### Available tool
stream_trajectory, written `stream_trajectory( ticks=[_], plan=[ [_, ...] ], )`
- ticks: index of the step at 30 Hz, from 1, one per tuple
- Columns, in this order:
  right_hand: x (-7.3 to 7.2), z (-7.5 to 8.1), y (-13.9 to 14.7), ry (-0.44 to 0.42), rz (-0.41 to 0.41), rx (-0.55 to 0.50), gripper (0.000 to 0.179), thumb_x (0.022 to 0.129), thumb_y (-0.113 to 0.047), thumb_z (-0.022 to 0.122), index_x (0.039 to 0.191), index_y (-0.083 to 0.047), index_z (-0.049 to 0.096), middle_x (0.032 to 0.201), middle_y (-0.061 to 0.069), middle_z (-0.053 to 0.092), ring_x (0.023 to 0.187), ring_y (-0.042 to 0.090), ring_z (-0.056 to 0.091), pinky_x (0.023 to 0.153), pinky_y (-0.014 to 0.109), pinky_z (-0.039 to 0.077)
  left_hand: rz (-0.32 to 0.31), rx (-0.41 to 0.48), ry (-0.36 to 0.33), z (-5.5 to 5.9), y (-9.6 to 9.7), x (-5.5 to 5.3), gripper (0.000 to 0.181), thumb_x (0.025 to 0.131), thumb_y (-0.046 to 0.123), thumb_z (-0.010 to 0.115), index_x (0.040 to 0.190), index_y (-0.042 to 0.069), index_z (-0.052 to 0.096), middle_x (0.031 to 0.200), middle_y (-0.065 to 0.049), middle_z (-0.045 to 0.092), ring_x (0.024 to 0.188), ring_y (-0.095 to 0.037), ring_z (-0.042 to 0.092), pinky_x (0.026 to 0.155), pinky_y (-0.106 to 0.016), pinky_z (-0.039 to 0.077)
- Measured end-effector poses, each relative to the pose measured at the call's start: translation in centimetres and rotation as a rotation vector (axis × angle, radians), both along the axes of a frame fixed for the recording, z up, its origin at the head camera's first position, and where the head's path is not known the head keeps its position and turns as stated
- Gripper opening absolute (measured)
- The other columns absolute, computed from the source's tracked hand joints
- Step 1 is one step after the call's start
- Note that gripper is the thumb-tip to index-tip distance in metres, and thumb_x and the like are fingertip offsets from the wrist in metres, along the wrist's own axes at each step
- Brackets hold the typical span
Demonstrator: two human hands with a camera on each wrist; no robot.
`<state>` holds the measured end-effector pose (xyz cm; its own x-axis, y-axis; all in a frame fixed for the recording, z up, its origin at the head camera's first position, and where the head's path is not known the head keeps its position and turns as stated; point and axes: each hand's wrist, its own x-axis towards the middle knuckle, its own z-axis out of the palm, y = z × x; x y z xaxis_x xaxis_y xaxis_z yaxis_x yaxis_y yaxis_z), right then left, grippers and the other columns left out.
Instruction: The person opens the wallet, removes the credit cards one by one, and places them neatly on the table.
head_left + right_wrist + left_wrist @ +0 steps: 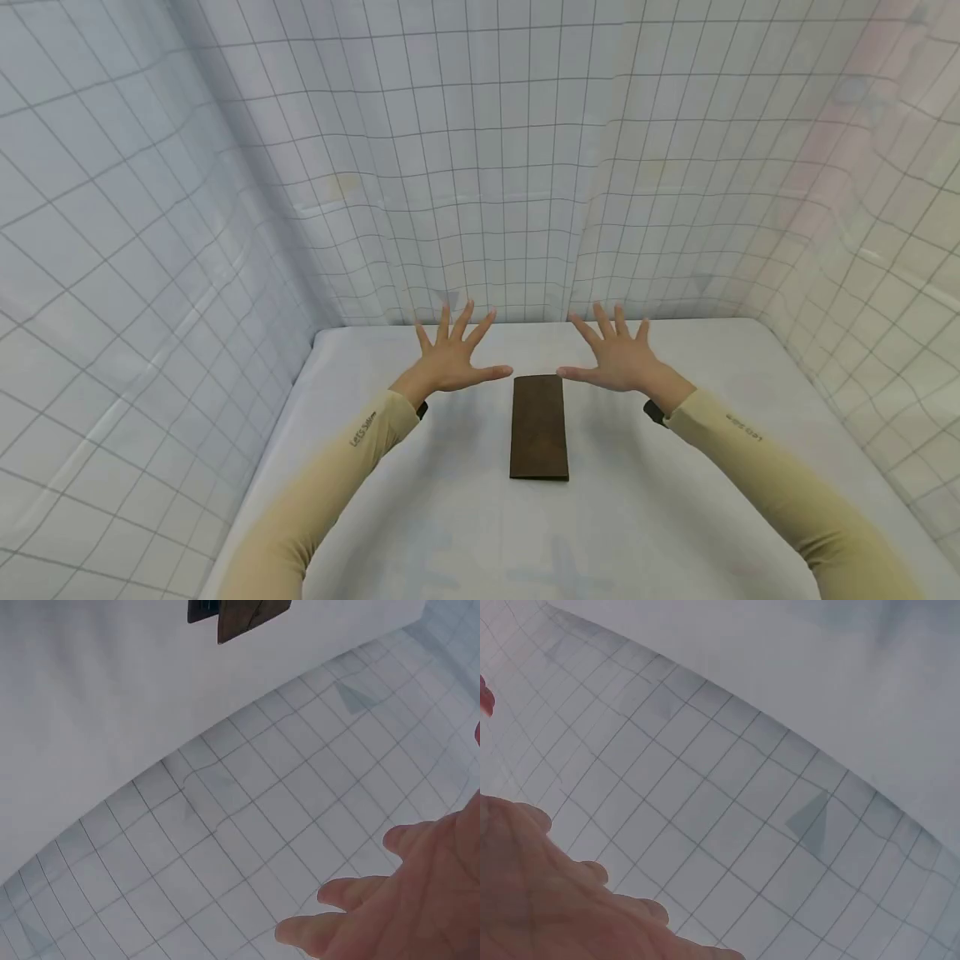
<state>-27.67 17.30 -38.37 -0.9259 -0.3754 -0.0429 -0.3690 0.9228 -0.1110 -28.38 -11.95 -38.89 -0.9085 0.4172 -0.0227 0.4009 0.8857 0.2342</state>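
A dark brown, flat oblong item (538, 429), like a long folded wallet, lies lengthwise on the white table. My left hand (447, 364) hovers above the table to its upper left, fingers spread and straight, thumb pointing inward. Mirroring it on the other side, my right hand (621, 362) has its fingers spread too, its thumb tip appearing close to the item's far corner. Neither hand holds anything. The right wrist view catches one end of the brown item (253, 616) at the top, with layered edges. In the left wrist view only the left palm and fingertips (592, 871) show.
White cloth with a dark grid pattern hangs around the back and both sides of the table (450, 542). The back cloth (517, 208) meets the table's far edge just beyond the fingertips. Beige sleeves cover both arms, with a dark band at each wrist.
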Motion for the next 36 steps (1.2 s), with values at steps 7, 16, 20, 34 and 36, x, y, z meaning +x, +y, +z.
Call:
stream_trajectory(
  ticks=[7,16,20,34,36],
  plan=[
    [-0.3,-3.9,0.2,-0.016,-0.04,-0.201,0.09,0.09,-0.068,0.04,0.15,-0.004,0.019,0.149,0.029,0.023,0.135,0.047,0.022,0.097,0.07,0.02,-0.018,0.116,-0.016,-3.0,0.7,0.8,0.087,0.088,0.067,0.044,0.154,0.022,0.008,0.158,-0.007,-0.003,0.141,-0.038,-0.006,0.104,-0.064,-0.002],
    [0.8,-8.0,-0.3,-0.127,-0.104,-0.432,0.079,0.095,-0.055,0.045,0.142,0.007,0.032,0.136,0.029,0.044,0.122,0.042,0.045,0.094,0.056,0.038,0.076,0.421,-0.189,-7.5,2.2,2.1,0.095,0.086,0.066,0.05,0.153,0.015,0.008,0.156,-0.015,0.011,0.14,-0.037,0.013,0.105,-0.057,0.021],
    [1.3,-8.8,-0.9,-0.15,-0.142,-0.495,0.074,0.095,-0.053,0.046,0.139,0.006,0.038,0.121,0.024,0.057,0.106,0.037,0.058,0.085,0.051,0.046,0.145,0.618,-0.298,-9.1,3.0,2.2,0.094,0.086,0.065,0.053,0.153,0.014,0.011,0.154,-0.014,0.018,0.139,-0.034,0.02,0.105,-0.054,0.024],
    [2.9,-13.1,-2.6,-0.25,-0.239,-0.635,0.065,0.094,-0.044,0.055,0.131,0.008,0.046,0.094,0.01,0.065,0.069,0.016,0.06,0.061,0.034,0.049,0.324,0.962,-0.459,-13.5,5.0,4.4,0.071,0.094,0.038,0.058,0.147,0.0,0.028,0.146,-0.021,0.035,0.13,-0.037,0.038,0.098,-0.048,0.038],
    [3.1,-13.4,-2.8,-0.251,-0.241,-0.655,0.063,0.094,-0.042,0.057,0.131,0.008,0.046,0.086,0.006,0.064,0.064,0.014,0.057,0.058,0.032,0.047,0.322,1.008,-0.466,-13.8,5.2,4.7,0.069,0.095,0.033,0.058,0.145,-0.004,0.029,0.146,-0.023,0.034,0.13,-0.038,0.038,0.097,-0.045,0.04]
  ],
)
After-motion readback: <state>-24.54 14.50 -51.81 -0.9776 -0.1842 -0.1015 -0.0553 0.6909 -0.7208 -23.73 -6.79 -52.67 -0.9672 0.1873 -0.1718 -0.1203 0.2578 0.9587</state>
